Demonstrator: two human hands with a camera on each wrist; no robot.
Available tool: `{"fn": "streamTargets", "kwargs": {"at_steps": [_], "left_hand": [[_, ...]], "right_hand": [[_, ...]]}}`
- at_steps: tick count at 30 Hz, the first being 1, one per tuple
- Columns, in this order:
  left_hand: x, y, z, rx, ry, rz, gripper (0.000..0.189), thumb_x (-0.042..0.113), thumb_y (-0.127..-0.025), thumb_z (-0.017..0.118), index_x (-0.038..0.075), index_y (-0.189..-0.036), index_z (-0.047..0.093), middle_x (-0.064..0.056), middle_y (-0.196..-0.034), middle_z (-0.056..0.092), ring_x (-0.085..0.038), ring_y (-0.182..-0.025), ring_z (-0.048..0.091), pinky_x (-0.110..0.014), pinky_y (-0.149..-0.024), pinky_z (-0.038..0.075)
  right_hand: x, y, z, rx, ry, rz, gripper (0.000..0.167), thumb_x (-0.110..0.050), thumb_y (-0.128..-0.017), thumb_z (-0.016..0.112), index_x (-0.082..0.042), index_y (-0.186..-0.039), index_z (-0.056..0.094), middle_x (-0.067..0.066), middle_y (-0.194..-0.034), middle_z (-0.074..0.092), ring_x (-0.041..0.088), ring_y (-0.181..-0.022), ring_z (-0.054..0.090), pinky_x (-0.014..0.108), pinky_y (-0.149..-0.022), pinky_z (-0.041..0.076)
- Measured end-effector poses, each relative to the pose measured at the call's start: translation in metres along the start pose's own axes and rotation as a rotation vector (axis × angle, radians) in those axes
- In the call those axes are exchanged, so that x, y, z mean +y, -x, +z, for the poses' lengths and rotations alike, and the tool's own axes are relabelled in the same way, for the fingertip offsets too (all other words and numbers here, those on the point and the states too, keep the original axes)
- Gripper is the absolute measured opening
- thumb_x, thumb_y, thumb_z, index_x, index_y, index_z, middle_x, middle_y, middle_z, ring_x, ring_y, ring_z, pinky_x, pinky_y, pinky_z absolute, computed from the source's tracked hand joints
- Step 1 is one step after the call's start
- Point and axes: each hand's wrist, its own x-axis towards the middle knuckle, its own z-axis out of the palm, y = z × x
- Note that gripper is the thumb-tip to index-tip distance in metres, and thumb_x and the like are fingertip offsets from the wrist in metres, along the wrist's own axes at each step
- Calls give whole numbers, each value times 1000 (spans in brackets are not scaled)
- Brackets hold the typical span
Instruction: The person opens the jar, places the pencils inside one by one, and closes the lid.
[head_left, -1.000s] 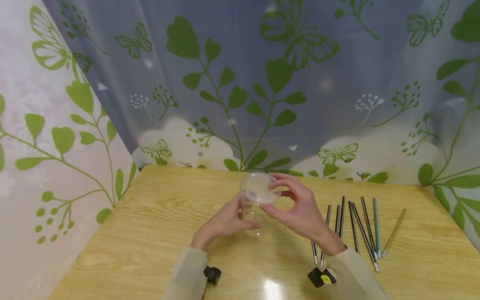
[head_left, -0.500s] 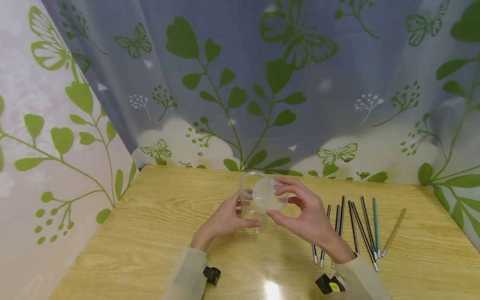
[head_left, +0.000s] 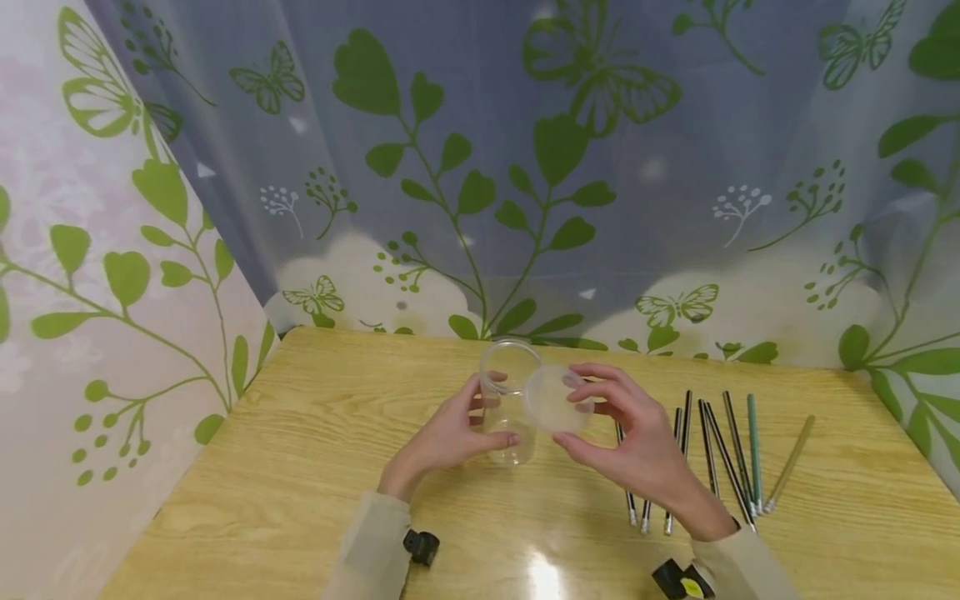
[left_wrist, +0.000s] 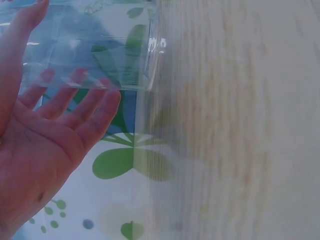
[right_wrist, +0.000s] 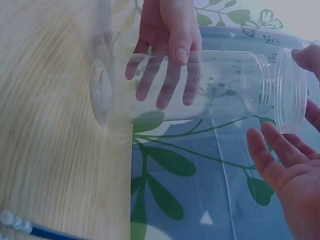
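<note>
A clear plastic jar (head_left: 510,417) stands upright on the table, its round mouth uncovered at the top. My left hand (head_left: 450,429) grips the jar's side, thumb across the front and fingers behind; through the clear wall those fingers show in the right wrist view. My right hand (head_left: 630,433) holds the round translucent lid (head_left: 555,402) by its edge between thumb and fingers, just right of the jar's mouth. In the right wrist view the lid (right_wrist: 290,92) lies close beside the threaded neck of the jar (right_wrist: 225,85). Nothing shows inside the jar.
Several black pencils (head_left: 708,450) lie on the wooden table (head_left: 300,433) right of the jar, partly behind the right forearm. A green pencil (head_left: 753,450) and a tan one (head_left: 791,462) lie farther right. A patterned curtain (head_left: 465,208) hangs behind the table.
The lid has come off the jar's mouth and moved right and slightly down with my right hand. My left hand stays on the jar.
</note>
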Motion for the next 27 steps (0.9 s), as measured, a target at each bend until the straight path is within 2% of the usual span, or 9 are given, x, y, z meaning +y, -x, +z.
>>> {"fn": "streamTargets", "kwargs": {"at_steps": [8, 16, 20, 24, 27], "left_hand": [[0, -2, -1, 17, -14, -5, 81, 29, -86, 85, 23, -152, 39, -1, -154, 49, -32, -140, 52, -53, -114, 47], [-1, -2, -2, 25, -8, 4, 80, 32, -86, 84, 23, -152, 39, 0, -154, 49, -33, -140, 52, -55, -114, 47], [-1, -2, -2, 31, -8, 8, 79, 32, -85, 85, 27, -151, 40, 0, -154, 49, -33, -140, 52, -55, -114, 47], [-1, -3, -1, 38, -9, 4, 77, 31, -85, 85, 33, -148, 41, 1, -154, 48, -32, -139, 52, -54, -114, 46], [-1, -3, -1, 38, -10, 4, 79, 30, -85, 85, 29, -150, 41, 1, -155, 48, -33, -139, 52, -55, -114, 46]], "right_hand": [[2, 12, -5, -28, 53, -2, 47, 6, -70, 89, -8, -109, 68, 16, -136, 59, 11, -123, 61, 28, -90, 62], [13, 29, -1, -55, 36, -10, 44, 4, -72, 89, -11, -107, 67, 15, -133, 61, 9, -119, 62, 24, -86, 62], [16, 38, 1, -82, 41, -1, 41, 0, -74, 89, -14, -104, 66, 13, -132, 61, 9, -116, 63, 24, -82, 62], [19, 45, 1, -119, 71, 11, 39, -7, -75, 91, -19, -101, 65, 10, -130, 63, 10, -113, 65, 29, -76, 64], [21, 50, 3, -153, 93, 35, 37, -12, -76, 92, -21, -99, 65, 9, -128, 64, 14, -109, 67, 31, -74, 64]]}}
